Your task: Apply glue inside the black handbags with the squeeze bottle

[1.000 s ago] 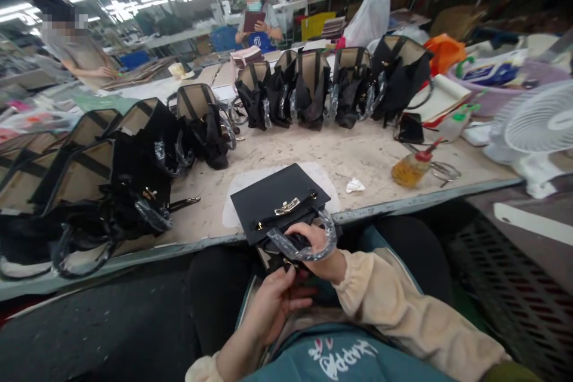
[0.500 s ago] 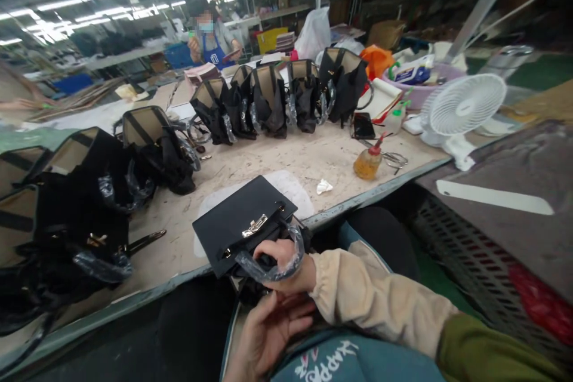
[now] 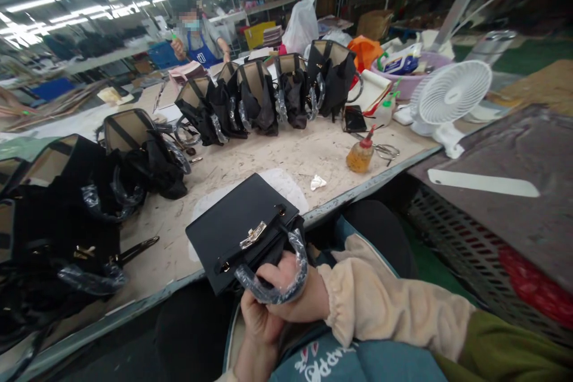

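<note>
A black handbag [image 3: 237, 221] with a gold clasp [image 3: 253, 235] lies tilted at the table's front edge, its plastic-wrapped handle [image 3: 299, 256] toward me. My right hand [image 3: 293, 286] reaches through the handle loop, fingers curled at the bag's opening; what the fingertips grip is hidden. Below it, my left hand [image 3: 262, 316] is closed at the near side of the bag, just under the handle, its fingertips partly covered. Whether it pinches the bag or something small cannot be made out.
Several black bags [image 3: 257, 95] stand along the table's back, more [image 3: 67, 215] at the left. To the right are a glue bottle [image 3: 359, 157], scissors [image 3: 385, 152], a phone [image 3: 354, 119] and a white fan [image 3: 452, 92]. A person [image 3: 197, 42] in a blue apron is behind.
My left hand has risen to the bag and its spread fingers have closed. The bag has tilted slightly, showing more of its flap. The whole view has shifted a little.
</note>
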`<state>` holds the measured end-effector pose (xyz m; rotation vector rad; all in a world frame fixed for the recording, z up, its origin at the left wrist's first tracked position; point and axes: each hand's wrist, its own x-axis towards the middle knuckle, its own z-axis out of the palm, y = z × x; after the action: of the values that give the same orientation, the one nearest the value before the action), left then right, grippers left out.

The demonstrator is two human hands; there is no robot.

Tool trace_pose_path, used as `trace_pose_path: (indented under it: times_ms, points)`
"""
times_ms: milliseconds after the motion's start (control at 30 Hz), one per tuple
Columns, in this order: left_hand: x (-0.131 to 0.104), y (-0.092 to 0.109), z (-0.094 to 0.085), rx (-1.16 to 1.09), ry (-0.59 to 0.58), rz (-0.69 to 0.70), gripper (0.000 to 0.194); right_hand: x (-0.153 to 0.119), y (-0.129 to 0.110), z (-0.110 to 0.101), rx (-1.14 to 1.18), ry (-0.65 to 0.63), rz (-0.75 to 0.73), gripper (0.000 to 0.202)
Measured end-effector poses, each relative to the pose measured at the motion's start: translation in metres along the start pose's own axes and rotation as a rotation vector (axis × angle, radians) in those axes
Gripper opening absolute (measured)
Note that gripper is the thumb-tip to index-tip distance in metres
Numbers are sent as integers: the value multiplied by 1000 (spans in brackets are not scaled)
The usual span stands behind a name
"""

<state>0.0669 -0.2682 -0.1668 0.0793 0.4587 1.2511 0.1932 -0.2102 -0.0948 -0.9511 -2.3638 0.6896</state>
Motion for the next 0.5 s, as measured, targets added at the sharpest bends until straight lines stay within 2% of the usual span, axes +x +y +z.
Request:
trace_pose_path:
  times_ms: [67,133,233,300,400,500]
  points:
    - [0,0,7,27,122,24,20,-3,0,0,-65,10,-28,24]
    - [2,1,19,39,263,74,28,-6,1,0,-124,26,-93,23]
    - [10,8,39,4,439,128,35,-10,6,0,-185,111,-193,17]
    - [15,13,49,-22,525,114,33,-14,10,1,-194,150,-188,22]
    - [18,15,56,-59,581,79,27,-21,15,8,-178,99,-201,22]
    - [16,11,51,-70,539,-12,24,-24,14,19,-262,18,-285,21]
